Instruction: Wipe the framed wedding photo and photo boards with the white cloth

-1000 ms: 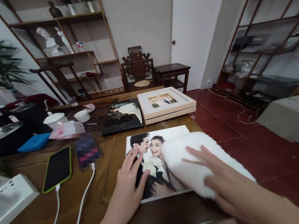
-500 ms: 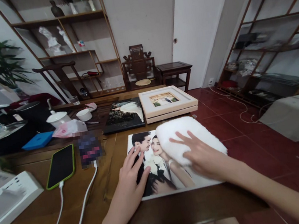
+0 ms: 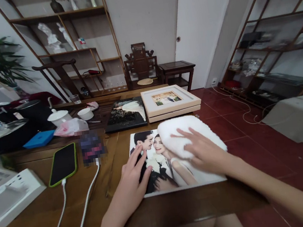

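A photo print (image 3: 163,168) of a couple lies flat near the table's front edge. On its left part rests my left hand (image 3: 135,168), open, with fingers stretched across the picture. Over the upper right of the print is a fluffy white cloth (image 3: 168,135), which covers that corner and reaches past its right side. My right hand (image 3: 206,151) presses on top of the cloth with its fingers spread. Just behind the print are a dark photo panel (image 3: 125,113) and a stack of pale wooden picture frames (image 3: 174,114).
To the left lie a green-cased phone (image 3: 62,164) with a white cable, a white power strip (image 3: 19,199) and a blue box (image 3: 39,139). Pots (image 3: 7,133), a white lidded pot (image 3: 59,117) and a white cup (image 3: 85,114) stand further back. The wooden table (image 3: 192,205) ends on the right.
The whole view has shifted slightly. The cloth's right edge sits a little further left under my right hand. My left hand stays in place on the print.
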Available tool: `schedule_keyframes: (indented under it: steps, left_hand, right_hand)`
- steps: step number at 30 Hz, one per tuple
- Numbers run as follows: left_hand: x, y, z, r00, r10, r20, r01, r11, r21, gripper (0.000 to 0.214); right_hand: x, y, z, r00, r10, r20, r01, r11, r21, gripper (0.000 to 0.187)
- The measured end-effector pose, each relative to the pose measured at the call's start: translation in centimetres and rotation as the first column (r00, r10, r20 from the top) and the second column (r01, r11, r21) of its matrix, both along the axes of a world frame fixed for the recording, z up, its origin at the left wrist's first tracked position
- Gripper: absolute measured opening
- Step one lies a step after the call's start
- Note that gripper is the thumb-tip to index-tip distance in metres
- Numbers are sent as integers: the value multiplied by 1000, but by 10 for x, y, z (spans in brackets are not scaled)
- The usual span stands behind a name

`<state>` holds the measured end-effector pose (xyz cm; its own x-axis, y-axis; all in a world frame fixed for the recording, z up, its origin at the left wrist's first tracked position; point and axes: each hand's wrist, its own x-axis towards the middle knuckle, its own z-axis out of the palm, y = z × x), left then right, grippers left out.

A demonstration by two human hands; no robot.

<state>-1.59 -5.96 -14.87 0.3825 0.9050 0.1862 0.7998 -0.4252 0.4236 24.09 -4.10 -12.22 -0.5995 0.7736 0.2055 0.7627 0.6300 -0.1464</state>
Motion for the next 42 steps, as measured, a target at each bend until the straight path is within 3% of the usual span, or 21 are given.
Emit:
schedule_keyframes:
  steps: [3, 6, 9, 14, 17, 20, 28, 31, 34, 42]
  left_hand:
    - [1, -1, -1, 1000, 8, 26, -8, 1000, 16, 44]
    - [2, -1, -2, 999, 30, 28, -30, 999, 21, 44]
    - [4, 0, -4, 999, 47, 6, -47, 999, 25, 45]
    - [5, 1, -5, 999, 50, -12, -50, 998, 32, 47]
    - [2, 2, -5, 999, 32, -20, -31, 999, 26, 47]
    - [-1, 3, -4, 999, -7, -33, 7, 1000, 2, 46]
    - [-1, 4, -2, 1000, -6, -16, 6, 1000, -17, 45]
    - [0, 3, -1, 1000, 5, -6, -6, 1000, -21, 45]
    - [2, 3, -1, 1000, 28, -5, -28, 999, -23, 44]
    - [4, 2, -3, 999, 20, -43, -19, 1000, 11, 46]
  right_hand:
    - [1, 34, -2, 998, -69, -12, 70, 997, 44, 25]
    - [-1, 38, -1, 998, -70, 3, 70, 996, 54, 27]
    - [-4, 8, 0, 999, -30, 35, 30, 1000, -2, 27]
    - [-9, -73, -8, 997, 76, 8, -76, 996, -56, 19]
    - [-7, -94, -11, 989, 145, -40, -147, 987, -60, 14]
    - [-1, -78, -6, 986, 161, -41, -164, 983, -83, 25]
    - [0, 30, -1, 998, -65, -2, 65, 998, 17, 27]
    - [-5, 42, -1, 997, -78, 9, 77, 997, 18, 29]
    - [-9, 24, 1, 997, -74, 18, 74, 997, -2, 28]
    - [-15, -84, -10, 993, 110, -32, -111, 993, -41, 19]
